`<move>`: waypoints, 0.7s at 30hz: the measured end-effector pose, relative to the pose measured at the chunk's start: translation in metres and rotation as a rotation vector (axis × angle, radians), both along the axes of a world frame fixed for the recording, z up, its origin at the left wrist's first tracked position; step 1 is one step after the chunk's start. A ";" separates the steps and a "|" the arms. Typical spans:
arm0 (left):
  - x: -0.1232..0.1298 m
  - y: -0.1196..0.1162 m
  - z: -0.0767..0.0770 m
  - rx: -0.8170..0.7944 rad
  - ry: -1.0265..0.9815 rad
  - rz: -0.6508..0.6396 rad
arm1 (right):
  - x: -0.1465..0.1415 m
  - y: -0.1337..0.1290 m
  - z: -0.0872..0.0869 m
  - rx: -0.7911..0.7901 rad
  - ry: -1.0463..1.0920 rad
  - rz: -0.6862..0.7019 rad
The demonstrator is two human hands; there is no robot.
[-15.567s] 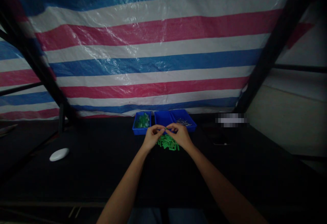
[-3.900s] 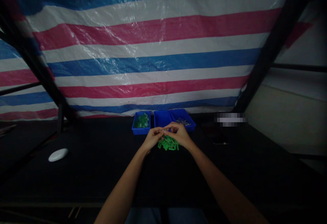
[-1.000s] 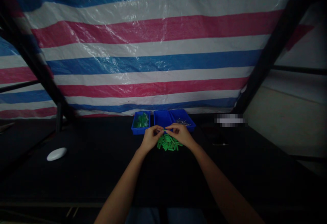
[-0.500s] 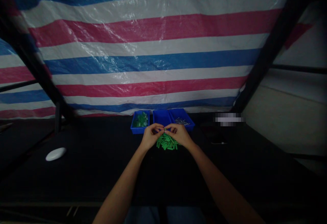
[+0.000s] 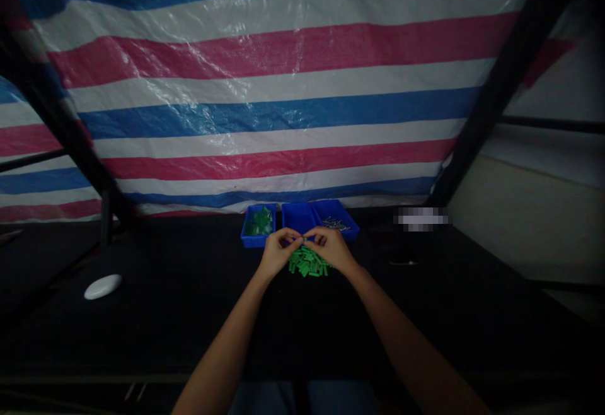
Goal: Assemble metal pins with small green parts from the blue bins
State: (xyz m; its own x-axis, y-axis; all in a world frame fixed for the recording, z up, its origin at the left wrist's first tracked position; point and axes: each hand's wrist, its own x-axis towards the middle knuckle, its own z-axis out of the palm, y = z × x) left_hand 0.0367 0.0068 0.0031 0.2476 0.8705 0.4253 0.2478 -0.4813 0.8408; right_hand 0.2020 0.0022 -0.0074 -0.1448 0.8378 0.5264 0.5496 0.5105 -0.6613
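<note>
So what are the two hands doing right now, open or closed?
Left hand: closed in a pinch; whatever it holds is too small to tell.
Right hand: closed in a pinch; also too small to tell.

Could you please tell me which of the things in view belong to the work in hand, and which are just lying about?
Part of the work:
left hand
right hand
loose green pieces
blue tray of green pieces
blue tray of small metal parts

Just lying about:
white oval object
striped tarpaulin
</note>
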 end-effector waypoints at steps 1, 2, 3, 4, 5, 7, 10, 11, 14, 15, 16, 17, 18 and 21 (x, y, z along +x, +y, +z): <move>0.000 0.001 -0.001 -0.008 0.001 0.005 | 0.000 -0.001 0.001 0.003 -0.002 -0.004; 0.000 0.001 -0.002 -0.015 0.001 0.008 | -0.001 -0.002 0.002 0.008 -0.004 -0.004; 0.001 0.002 -0.003 -0.018 0.001 0.009 | -0.001 -0.003 0.004 0.017 -0.005 0.004; 0.001 0.003 -0.005 -0.020 0.001 0.009 | -0.001 -0.004 0.005 0.030 -0.005 0.015; 0.001 0.004 -0.006 -0.023 0.001 0.008 | -0.001 -0.005 0.006 0.043 -0.003 0.026; 0.001 0.005 -0.008 -0.043 0.006 0.005 | -0.002 -0.005 0.008 0.063 -0.003 0.041; 0.000 0.005 -0.009 -0.088 0.012 -0.029 | -0.002 -0.005 0.009 0.070 -0.006 0.036; -0.001 0.005 -0.009 -0.102 0.006 -0.049 | -0.002 -0.005 0.009 0.070 -0.007 0.036; -0.001 0.003 -0.005 -0.151 -0.041 -0.114 | -0.003 -0.006 0.009 0.077 -0.007 0.039; -0.001 0.002 -0.004 -0.171 -0.059 -0.126 | -0.003 -0.006 0.009 0.080 -0.009 0.040; -0.001 0.002 -0.003 -0.188 -0.075 -0.130 | -0.004 -0.007 0.009 0.083 -0.010 0.039; -0.001 0.001 -0.002 -0.202 -0.091 -0.127 | -0.004 -0.007 0.009 0.086 -0.012 0.038; -0.001 0.001 -0.001 -0.211 -0.104 -0.119 | -0.004 -0.008 0.009 0.088 -0.014 0.037; -0.002 0.002 0.000 -0.220 -0.142 -0.088 | -0.004 -0.009 0.011 0.086 -0.023 0.037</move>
State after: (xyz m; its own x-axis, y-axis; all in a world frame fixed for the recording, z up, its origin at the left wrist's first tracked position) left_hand 0.0352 0.0087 0.0027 0.2781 0.9235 0.2640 0.0849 -0.2974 0.9510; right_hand 0.1977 -0.0069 0.0032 -0.1878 0.7838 0.5919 0.5442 0.5847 -0.6016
